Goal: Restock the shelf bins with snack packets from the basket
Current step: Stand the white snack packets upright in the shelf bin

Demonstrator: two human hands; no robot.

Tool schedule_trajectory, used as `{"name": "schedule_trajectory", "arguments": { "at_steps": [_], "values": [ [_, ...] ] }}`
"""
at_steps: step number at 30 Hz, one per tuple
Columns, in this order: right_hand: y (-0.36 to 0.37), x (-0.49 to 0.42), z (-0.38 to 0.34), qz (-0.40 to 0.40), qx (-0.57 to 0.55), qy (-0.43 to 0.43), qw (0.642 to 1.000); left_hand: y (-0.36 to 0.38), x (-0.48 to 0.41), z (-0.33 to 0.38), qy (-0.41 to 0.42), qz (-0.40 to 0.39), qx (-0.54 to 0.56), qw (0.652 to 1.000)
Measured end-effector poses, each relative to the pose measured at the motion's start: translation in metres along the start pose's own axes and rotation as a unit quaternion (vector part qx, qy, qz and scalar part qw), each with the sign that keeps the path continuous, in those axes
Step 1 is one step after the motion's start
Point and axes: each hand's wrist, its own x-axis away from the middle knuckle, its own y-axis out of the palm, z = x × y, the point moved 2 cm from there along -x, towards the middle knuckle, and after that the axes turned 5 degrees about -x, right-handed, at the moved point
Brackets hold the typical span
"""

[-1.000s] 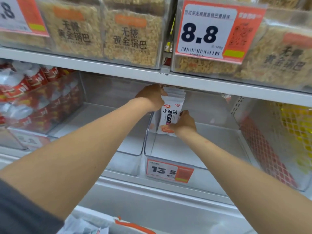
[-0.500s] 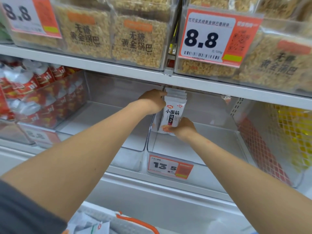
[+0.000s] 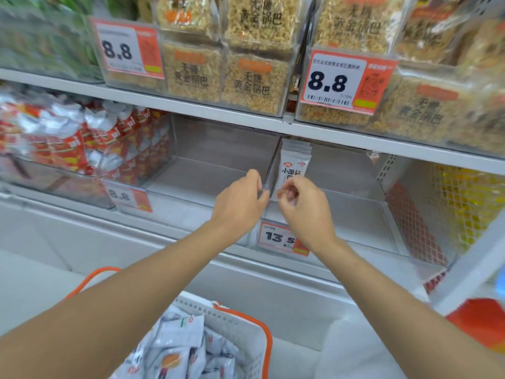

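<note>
Both hands pulled back from snack packets (image 3: 294, 162), which now stand upright in shelf bin (image 3: 355, 212) just beyond fingertips. State: left hand (image 3: 240, 203) relaxed, empty; right hand (image 3: 304, 212) curled, contact with stack's foot unclear. Batch looks placed; basket (image 3: 269, 348) below wrists holds more.

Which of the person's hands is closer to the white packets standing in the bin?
Right. The right hand is just in front of the packets, at their lower edge; the left hand is off to their left, by the clear divider.
</note>
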Motion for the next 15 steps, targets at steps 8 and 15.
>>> {"name": "schedule_trajectory", "arguments": {
  "at_steps": [8,15],
  "values": [
    [0.055,0.117,-0.001,-0.168,-0.004,-0.046,0.985,0.026,0.107,-0.078,-0.039,-0.186,-0.067,0.980],
    [0.125,0.195,0.038,-0.517,0.069,0.096,0.848,0.049,0.154,-0.140,-0.031,-0.378,-0.196,0.904]
  ]
}}
